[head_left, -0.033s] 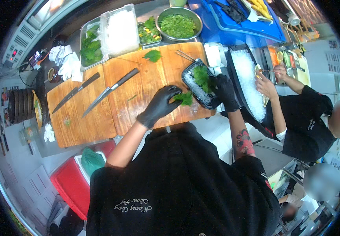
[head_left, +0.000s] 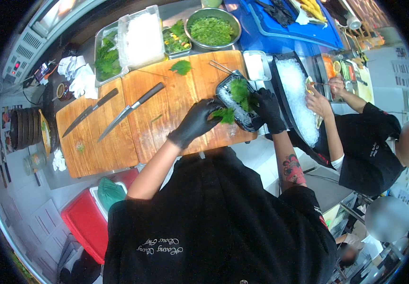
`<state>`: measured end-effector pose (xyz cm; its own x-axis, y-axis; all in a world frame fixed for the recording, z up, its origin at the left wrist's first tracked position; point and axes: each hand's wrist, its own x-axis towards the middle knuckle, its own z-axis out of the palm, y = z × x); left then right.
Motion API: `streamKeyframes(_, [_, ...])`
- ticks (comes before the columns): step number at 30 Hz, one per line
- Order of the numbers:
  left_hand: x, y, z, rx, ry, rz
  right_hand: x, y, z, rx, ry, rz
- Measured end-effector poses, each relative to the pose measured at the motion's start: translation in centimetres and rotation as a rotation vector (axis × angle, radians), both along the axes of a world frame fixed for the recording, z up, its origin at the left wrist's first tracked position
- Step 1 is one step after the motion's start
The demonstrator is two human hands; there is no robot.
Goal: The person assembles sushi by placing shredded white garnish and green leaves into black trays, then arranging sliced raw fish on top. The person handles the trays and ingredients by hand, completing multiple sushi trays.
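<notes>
On the wooden cutting board (head_left: 166, 113), two knives (head_left: 128, 111) lie at 9 o'clock of the black tray (head_left: 223, 94), which the right hand (head_left: 268, 110) grips closed, while the left hand (head_left: 196, 122) pinches a green leaf (head_left: 223, 115).

Commercial kitchen: wooden cutting boards (head_left: 166, 104) carrying knives (head_left: 129, 111), steel herb trays (head_left: 107, 57), ice tray (head_left: 296, 94), co-worker (head_left: 365, 146) prepping alongside.

A shallow black rectangular plastic tray (head_left: 223, 92) is sitting tilted at the wooden board's right end, holding jagged green leaves (head_left: 239, 90) over white shreds.
</notes>
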<state>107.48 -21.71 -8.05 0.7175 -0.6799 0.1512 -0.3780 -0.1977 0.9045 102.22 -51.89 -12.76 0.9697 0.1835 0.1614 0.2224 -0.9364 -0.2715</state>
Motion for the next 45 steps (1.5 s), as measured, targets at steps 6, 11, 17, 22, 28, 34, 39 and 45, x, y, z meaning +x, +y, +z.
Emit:
streamKeyframes(6, [3.9, -10.1, -6.5, 0.319, -0.357, 0.039, 0.1, -2.3, -0.3, 0.191, -0.016, 0.076])
streamKeyframes(11, [4.7, -11.2, -5.3, 0.274, -0.418, 0.117, 2.1, -4.4, 4.2, 0.391, 0.308, -0.057])
streamKeyframes(17, [0.3, -3.0, -0.7, 0.098, 0.034, 0.136, 7.8, -2.6, 2.7, 0.588, 0.442, 0.213])
streamKeyframes(22, [-3.2, 5.2, -0.4, -0.106, 0.706, 0.469, 9.3, -0.1, 0.6, 0.173, 0.191, 0.255])
streamKeyframes(28, [-4.6, 8.7, -1.7, -0.212, 0.883, 0.706, 9.7, 0.5, 0.9, -0.073, 0.241, 0.189])
streamKeyframes(34, [-4.3, 5.9, 0.0, -0.189, 0.761, 0.583, 9.1, -1.0, -1.2, 0.176, 0.044, 0.277])
streamKeyframes(39, [-4.4, 5.5, 1.1, -0.23, 0.636, 0.433, 8.0, -0.1, 4.4, 0.303, 0.163, 0.217])
streamKeyframes(45, [-7.4, 7.9, 5.6, -0.635, 0.95, 0.461, 5.9, 0.8, 12.7, 0.971, 0.492, 0.065])
